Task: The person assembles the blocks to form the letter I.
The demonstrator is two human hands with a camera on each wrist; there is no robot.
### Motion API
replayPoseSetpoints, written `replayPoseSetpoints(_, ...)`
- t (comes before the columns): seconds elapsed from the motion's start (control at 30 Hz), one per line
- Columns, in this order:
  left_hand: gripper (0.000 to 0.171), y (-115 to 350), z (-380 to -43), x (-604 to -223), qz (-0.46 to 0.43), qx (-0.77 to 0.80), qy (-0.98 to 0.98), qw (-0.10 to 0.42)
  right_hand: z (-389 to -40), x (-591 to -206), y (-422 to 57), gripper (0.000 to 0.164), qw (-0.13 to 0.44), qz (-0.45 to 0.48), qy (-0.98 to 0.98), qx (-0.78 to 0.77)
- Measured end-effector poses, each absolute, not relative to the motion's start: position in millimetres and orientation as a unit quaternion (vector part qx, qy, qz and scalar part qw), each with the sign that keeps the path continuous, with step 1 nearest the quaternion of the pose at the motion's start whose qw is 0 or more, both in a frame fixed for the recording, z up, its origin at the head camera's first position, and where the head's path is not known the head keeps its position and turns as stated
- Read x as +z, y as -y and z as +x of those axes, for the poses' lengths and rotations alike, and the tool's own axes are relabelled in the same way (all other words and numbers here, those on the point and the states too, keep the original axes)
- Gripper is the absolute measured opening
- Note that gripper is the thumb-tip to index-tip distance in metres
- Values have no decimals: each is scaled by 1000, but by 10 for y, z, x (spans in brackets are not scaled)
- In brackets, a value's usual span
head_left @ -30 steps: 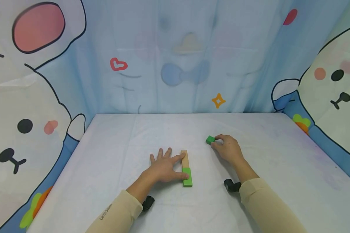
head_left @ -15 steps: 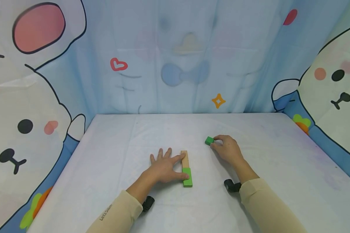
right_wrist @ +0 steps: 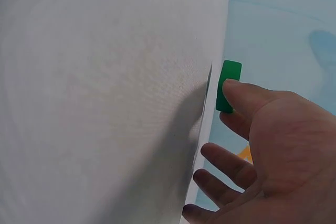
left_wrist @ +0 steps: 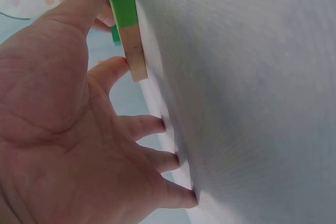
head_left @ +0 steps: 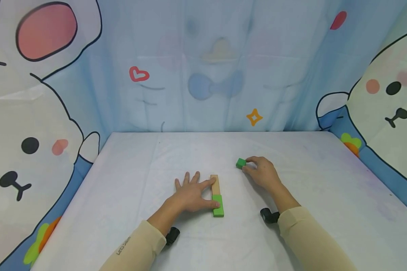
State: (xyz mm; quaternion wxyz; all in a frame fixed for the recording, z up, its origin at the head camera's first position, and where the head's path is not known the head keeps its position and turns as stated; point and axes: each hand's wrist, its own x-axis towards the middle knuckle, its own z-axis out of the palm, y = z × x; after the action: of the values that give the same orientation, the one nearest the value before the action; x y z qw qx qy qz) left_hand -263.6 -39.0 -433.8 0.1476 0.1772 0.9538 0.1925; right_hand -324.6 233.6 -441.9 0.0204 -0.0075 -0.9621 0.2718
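Observation:
With fingers spread, my left hand [head_left: 190, 197] touches two blocks laid end to end on the white tabletop. Its thumb lies on the light green block [head_left: 218, 213]; its index fingertip is on the plain wooden block [head_left: 216, 189] at the far end. The other fingertips rest on the cloth in the left wrist view. Farther right, my right hand [head_left: 267, 175] pinches a darker green block [head_left: 240, 163] between thumb and index finger. In the right wrist view this green block [right_wrist: 231, 70] appears just above the table surface, its remaining fingers spread below.
White cloth covers the table [head_left: 308, 162]. Behind it hangs a light blue curtain [head_left: 278, 41] printed with cartoon animals. Black wrist cameras sit under both forearms, the left one [head_left: 172, 236] and the right one [head_left: 269, 215], close over the cloth.
My right hand has shifted slightly left, carrying the darker green block a little nearer the two blocks. The left hand stays in place on the light green and wooden blocks.

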Motion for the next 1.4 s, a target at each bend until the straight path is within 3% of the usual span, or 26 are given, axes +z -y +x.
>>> replayPoseSetpoints(1.4, 87, 403, -2656, -4371, 175, 197, -953, 149, -3314, -4404, -1970, 42, 11, 32, 958, 283)
